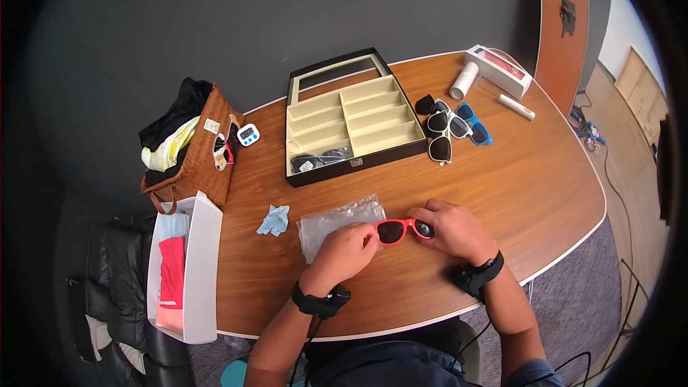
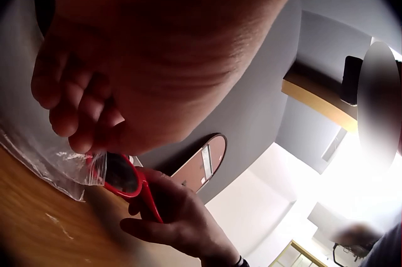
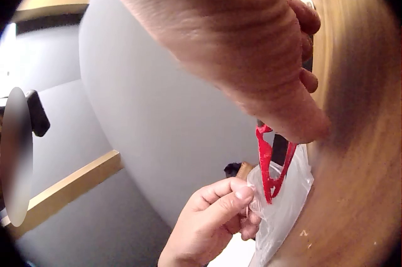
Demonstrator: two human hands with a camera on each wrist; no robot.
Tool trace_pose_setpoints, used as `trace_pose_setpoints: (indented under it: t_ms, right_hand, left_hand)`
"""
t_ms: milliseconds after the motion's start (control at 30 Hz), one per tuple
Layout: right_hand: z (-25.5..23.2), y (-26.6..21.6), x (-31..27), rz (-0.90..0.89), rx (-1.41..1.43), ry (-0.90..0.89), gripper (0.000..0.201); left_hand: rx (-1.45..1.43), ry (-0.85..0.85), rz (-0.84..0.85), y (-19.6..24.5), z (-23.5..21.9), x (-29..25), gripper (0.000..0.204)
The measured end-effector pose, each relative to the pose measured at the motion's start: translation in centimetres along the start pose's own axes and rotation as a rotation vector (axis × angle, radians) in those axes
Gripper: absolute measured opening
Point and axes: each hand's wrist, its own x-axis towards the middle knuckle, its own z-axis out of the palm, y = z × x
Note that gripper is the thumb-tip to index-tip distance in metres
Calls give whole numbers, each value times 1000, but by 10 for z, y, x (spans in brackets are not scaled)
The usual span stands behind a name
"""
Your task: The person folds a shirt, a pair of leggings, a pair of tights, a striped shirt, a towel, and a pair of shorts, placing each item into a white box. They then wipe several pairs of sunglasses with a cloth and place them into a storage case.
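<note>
Red sunglasses [image 1: 391, 232] are gripped by the right hand [image 1: 457, 231] — at their other end, a clear plastic bag [image 1: 324, 226] is pinched by the left hand [image 1: 342, 252]

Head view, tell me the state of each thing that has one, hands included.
Red sunglasses: held, one lens partly covered
Clear plastic: wrinkled, pinched at one edge
Left hand: pinching the plastic
Right hand: holding the sunglasses
Display case: lid open
Wicker basket: open, filled with fabric
White box beside it: open, cloths inside
Blue cloth: crumpled
Timer: reading unclear
</note>
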Motion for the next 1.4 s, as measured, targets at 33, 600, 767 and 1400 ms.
trace_pose_setpoints:
  t_ms: [33, 600, 767, 1400]
  right_hand:
    - [0, 0, -1, 1, 1, 0, 45]
    - [15, -32, -1, -12, 1252, 177, 63]
    - [26, -15, -3, 27, 1354, 46, 43]
    - [-19, 1, 99, 254, 1148, -216, 22]
  left_hand:
    - [1, -2, 0, 1, 1, 0, 16]
    - [-415, 67, -114, 8, -38, -10, 12]
    - [-612, 167, -64, 29, -81, -26, 9]
    - [-110, 258, 484, 15, -35, -32, 8]
